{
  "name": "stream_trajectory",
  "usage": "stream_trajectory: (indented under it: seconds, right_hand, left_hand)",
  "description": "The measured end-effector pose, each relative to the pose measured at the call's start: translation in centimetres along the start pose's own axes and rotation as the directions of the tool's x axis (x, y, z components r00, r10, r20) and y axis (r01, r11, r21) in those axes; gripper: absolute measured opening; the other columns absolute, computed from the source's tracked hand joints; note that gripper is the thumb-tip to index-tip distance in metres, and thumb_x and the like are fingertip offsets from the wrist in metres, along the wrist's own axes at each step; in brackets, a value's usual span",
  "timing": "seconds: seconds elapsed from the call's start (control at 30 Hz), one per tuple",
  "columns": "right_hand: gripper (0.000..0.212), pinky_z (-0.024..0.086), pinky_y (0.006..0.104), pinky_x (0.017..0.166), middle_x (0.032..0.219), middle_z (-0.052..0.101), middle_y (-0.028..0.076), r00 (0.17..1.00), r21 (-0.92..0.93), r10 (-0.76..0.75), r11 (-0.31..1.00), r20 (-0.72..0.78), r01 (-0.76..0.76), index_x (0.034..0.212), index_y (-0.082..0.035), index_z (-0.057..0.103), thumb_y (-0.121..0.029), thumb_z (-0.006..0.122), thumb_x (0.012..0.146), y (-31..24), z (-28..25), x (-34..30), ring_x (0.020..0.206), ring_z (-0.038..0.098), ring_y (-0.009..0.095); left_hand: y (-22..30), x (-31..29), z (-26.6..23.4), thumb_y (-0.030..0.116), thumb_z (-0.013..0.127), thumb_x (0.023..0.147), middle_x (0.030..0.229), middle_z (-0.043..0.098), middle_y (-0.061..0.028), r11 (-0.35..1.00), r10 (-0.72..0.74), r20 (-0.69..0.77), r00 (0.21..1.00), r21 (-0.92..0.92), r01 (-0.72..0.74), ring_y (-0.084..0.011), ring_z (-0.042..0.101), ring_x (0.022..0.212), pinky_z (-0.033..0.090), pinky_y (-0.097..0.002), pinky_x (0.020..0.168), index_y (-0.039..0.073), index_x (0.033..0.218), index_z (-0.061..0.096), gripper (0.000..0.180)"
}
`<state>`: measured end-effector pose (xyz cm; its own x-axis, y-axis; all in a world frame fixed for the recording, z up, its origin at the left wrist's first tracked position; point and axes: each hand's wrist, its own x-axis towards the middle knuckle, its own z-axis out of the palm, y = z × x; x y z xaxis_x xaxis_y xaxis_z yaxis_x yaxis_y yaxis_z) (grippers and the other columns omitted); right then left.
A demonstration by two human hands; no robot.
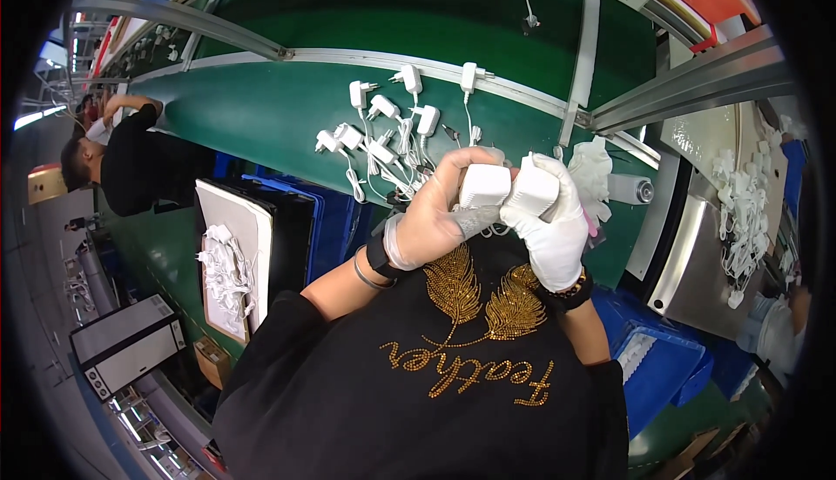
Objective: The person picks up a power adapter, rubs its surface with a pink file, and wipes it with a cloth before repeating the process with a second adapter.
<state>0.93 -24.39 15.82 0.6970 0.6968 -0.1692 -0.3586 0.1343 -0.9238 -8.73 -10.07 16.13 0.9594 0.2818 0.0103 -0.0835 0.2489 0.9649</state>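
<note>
My left hand (428,219), in a thin see-through glove, is closed around a white power adapter (485,186). In my right hand (559,241), which wears a white fabric glove, is a second white power adapter (533,187). Both blocks are held side by side in front of my chest, close together at their inner edges. Just beyond my left hand, a loose group of white plug adapters (381,151) with coiled cables lies on the green bench (252,101). Parts of the cables near my fingers are hidden.
Crumpled white material (592,171) and a pale cylinder (631,189) lie beyond my right hand. Metal rails (196,23) cross above the bench. A tray (261,245) of adapters stands left, a blue bin (657,362) right. A co-worker (131,162) sits far left.
</note>
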Motion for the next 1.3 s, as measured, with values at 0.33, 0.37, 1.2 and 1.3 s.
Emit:
stream_trajectory:
  seconds: [0.33, 0.37, 1.2, 1.3]
  right_hand:
    - [0.064, 0.051, 0.0276, 0.087, 0.118, 0.059, 0.007, 0.974, -0.18, -0.228, 0.957, 0.014, 0.227, 0.13, -0.003, 0.046, 0.008, 0.075, 0.074, 2.0, 0.0, 0.0, 0.104, 0.059, 0.014]
    - [0.064, 0.05, 0.0276, 0.087, 0.119, 0.059, 0.007, 0.965, -0.186, -0.261, 0.948, 0.016, 0.259, 0.13, -0.003, 0.046, 0.007, 0.075, 0.073, 2.3, 0.0, 0.0, 0.105, 0.059, 0.014]
    - [0.081, 0.049, 0.0331, 0.09, 0.122, 0.053, 0.013, 0.974, -0.498, -0.217, 0.839, 0.062, 0.218, 0.145, -0.002, 0.025, -0.007, 0.074, 0.08, 1.4, 2.1, 0.2, 0.105, 0.058, 0.022]
    - [0.081, 0.049, 0.0345, 0.09, 0.122, 0.053, 0.014, 0.972, -0.428, -0.23, 0.875, 0.047, 0.227, 0.145, -0.002, 0.024, -0.014, 0.073, 0.082, 1.8, 1.9, 0.5, 0.104, 0.059, 0.024]
  left_hand:
    - [0.8, 0.5, 0.2, 0.012, 0.073, 0.083, 0.133, 0.047, -0.0098, 0.989, 0.021, -0.002, 1.0, 0.149, -0.021, -0.0166, 0.047, 0.121, 0.036, -0.0317, 0.103, 0.001, 0.14, 0.033, 0.07]
    - [0.7, 0.5, 0.2, 0.016, 0.073, 0.083, 0.134, 0.046, -0.0099, 0.967, 0.06, -0.013, 0.998, 0.25, -0.055, -0.0164, 0.047, 0.121, 0.036, -0.0318, 0.103, 0.001, 0.139, 0.035, 0.07]
    - [-1.2, 1.6, 1.4, 0.041, 0.033, 0.102, 0.117, 0.06, -0.0146, 0.994, -0.1, -0.304, 0.948, -0.062, 0.085, -0.0219, 0.059, 0.104, 0.05, -0.0341, 0.084, 0.0, 0.125, 0.053, 0.051]
    - [-1.6, 1.9, 1.4, 0.018, 0.044, 0.1, 0.116, 0.062, -0.0118, 0.878, 0.239, -0.151, 0.959, 0.456, -0.146, -0.0239, 0.059, 0.107, 0.047, -0.0311, 0.091, -0.001, 0.128, 0.051, 0.034]
